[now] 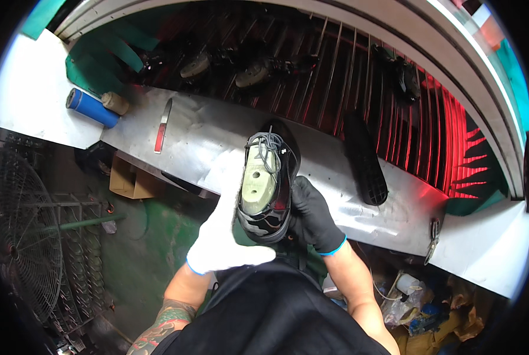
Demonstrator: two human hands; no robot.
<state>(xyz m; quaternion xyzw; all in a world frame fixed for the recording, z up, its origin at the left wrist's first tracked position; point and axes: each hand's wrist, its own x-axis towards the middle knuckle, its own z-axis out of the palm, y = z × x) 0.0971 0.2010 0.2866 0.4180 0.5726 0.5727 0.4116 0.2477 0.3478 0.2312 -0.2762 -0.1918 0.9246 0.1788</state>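
A black shoe [286, 177] is held in front of me, toe pointing away, with a pale green last [257, 180] inside and loose grey laces over the front. My left hand [220, 222], in a white glove, lies along the shoe's left side. Its thumb reaches out behind the heel, and bright light washes out its fingers. In a dark glove with a blue cuff, my right hand [313, 216] is closed on the shoe's right side near the heel; its fingertips are partly hidden. Right of the shoe rests a separate black sole [362, 160].
A red-handled knife [161, 127] and a blue cylinder [91, 108] lie on the metal ledge [199, 136]. Beyond it, several shoe parts sit on red-lit rods [329, 77]. Scissors [434, 239] are at the right, a large fan [31, 236] and a cardboard box [135, 177] at the left.
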